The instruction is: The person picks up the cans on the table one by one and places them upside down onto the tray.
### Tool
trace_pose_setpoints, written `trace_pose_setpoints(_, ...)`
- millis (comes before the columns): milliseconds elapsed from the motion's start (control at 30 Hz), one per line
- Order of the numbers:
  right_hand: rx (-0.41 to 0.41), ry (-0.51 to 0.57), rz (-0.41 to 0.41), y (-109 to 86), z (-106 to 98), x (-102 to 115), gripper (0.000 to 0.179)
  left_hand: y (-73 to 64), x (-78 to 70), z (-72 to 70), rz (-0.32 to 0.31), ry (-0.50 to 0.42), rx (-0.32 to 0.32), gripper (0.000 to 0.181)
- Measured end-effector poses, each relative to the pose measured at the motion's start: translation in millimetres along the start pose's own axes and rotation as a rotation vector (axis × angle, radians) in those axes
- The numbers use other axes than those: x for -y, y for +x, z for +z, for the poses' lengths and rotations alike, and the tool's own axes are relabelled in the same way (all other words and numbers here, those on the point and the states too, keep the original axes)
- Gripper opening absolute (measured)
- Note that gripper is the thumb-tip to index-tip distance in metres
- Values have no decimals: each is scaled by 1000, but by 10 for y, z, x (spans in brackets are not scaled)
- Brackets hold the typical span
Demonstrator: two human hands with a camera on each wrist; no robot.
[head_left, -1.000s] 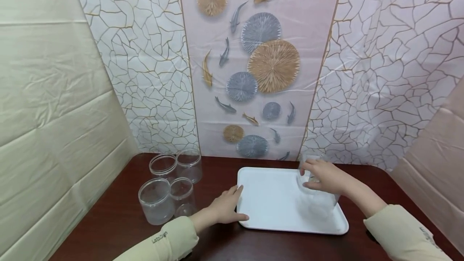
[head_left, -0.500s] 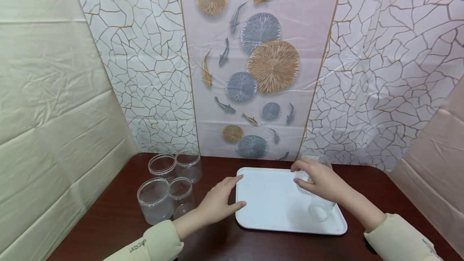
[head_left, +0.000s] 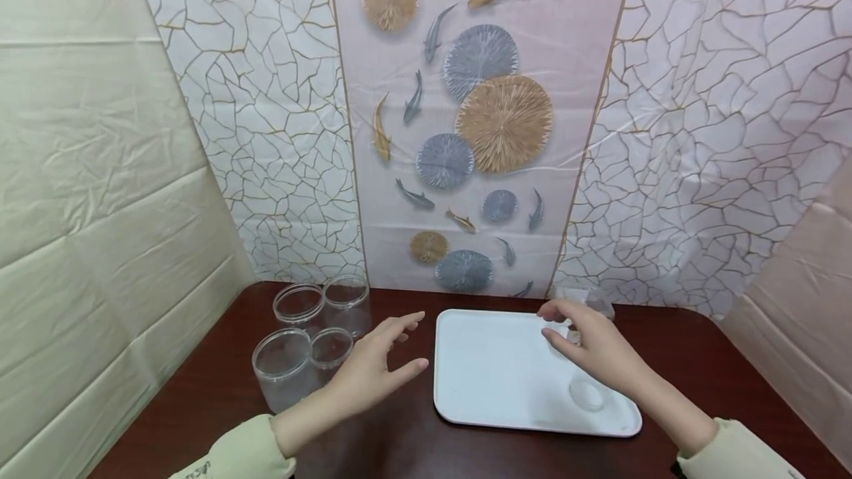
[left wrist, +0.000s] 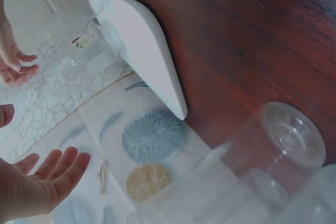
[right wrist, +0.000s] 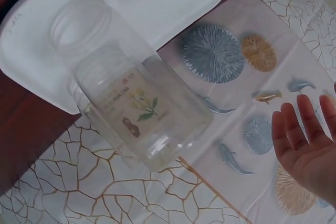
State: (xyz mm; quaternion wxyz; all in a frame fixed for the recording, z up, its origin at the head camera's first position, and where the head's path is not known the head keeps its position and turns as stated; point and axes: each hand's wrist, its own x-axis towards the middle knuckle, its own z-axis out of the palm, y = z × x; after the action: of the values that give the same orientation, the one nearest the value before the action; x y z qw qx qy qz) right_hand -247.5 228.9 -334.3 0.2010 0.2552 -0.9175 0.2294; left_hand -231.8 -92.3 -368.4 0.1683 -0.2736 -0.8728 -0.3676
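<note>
My left hand [head_left: 369, 368] hovers between the tray and a group of clear jars, fingers spread and holding nothing. The nearest jar [head_left: 286, 375] of that group stands upright and lidless beside it. Over the right part of the white tray [head_left: 492, 368] is my right hand [head_left: 602, 350], fingers loosely bent around nothing. Clear jars stand mouth down on the tray, largely hidden by this hand in the head view. The right wrist view shows a front jar [right wrist: 178, 108] there, with a printed flower label visible through it. My right palm [right wrist: 310, 145] is apart from them.
Behind the nearest left jar are more lidless jars, one at the back left [head_left: 299, 305] and another at the back right [head_left: 347, 305]. The dark wooden table [head_left: 413, 449] ends at a patterned backdrop [head_left: 459, 228]. Cream cloth walls [head_left: 113, 242] flank both sides.
My left hand has left the tray's left edge and moved left toward the jars, spreading its fingers. My right hand has come away from a jar on the tray, its fingers loosened.
</note>
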Motion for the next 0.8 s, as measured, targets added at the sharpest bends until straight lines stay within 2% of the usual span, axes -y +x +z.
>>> trace_pose_setpoints(167, -65, 69, 15, -17, 37, -43, 19, -27, -18, -138, -3, -16, -25, 57)
trace_pose_setpoints(300, -103, 90, 29, -65, 66, 5, 21, -18, -37, -273, -13, -7, -57, 58)
trace_pose_setpoints(533, -135, 90, -27, -143, 110, 94, 22, 0, -12, -534, -26, 35, -93, 57)
trace_pose_setpoints(800, -152, 114, -30, -166, 162, 72, 23, 31, 64, -720, -16, 38, -99, 58)
